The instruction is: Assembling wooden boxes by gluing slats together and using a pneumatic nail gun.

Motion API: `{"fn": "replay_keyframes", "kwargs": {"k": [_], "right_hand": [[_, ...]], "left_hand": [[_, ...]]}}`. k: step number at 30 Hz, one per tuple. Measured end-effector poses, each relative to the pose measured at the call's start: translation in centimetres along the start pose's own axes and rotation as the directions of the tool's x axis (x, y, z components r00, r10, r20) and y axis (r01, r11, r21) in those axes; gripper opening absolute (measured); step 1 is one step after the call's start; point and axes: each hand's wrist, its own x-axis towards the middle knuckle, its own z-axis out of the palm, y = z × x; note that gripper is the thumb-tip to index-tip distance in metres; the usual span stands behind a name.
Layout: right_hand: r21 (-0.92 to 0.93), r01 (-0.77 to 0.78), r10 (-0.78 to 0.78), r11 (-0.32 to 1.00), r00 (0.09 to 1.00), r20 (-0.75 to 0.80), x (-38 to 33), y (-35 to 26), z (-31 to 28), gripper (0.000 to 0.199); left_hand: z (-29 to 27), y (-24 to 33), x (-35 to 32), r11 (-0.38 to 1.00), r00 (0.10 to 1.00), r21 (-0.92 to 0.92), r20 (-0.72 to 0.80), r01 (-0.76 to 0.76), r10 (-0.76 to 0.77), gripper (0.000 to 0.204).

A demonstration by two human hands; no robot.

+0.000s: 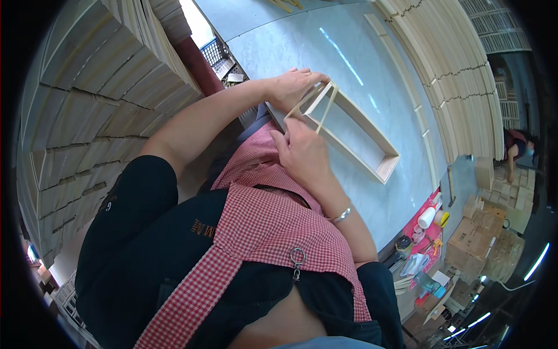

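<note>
Long wooden frame (354, 131) lies flat on the pale counter (325, 52), long axis running away from the body toward the far right, near end tucked right at both hands. Left hand (293, 87) sits on the near corner, grip closed over a thin wood strip (306, 103). Right hand (303, 152) is just below, fingers pinched on a 2nd strip (326, 109) leaning up to that same corner. Both hands abt equally close, frame's bulk is off to the right. Stacked boards (104, 104) on the left.

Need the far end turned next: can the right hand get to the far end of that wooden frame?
Probably yes: the right hand rests at the wooden frame's near end, and the table around its far end looks bare.
</note>
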Motion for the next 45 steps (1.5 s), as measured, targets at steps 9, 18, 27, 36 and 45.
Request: {"fn": "replay_keyframes", "kwargs": {"k": [9,18,27,36,45], "right_hand": [[0.041,-0.311,0.299,0.949,0.854,-0.425,-14.8,12.4,-5.4,0.017],[0.06,-0.446,0.436,0.893,0.824,-0.363,-15.0,23.4,-10.3,0.072],[0.248,-0.167,0.235,0.954,0.932,-0.274,-13.3,24.2,-6.5,0.057],[0.235,-0.199,0.271,0.951,0.903,-0.333,-13.7,23.8,-6.3,0.056],[0.272,-0.163,0.269,0.948,0.867,-0.418,-13.8,24.1,-5.2,0.051]], "left_hand": [[-1.3,0.6,-0.5,0.998,0.993,-0.012,0.096,0.063,-0.062,0.105],[-1.2,0.2,0.0,0.997,0.988,-0.032,0.137,0.076,-0.071,0.111],[-1.6,1.5,-1.3,0.994,0.993,0.012,0.053,0.106,-0.106,0.083],[-1.3,3.5,-2.0,0.623,0.824,-0.554,0.252,0.553,-0.508,0.03],[0.3,3.7,-1.8,0.94,0.942,-0.071,-0.01,0.334,-0.335,0.013]]}}
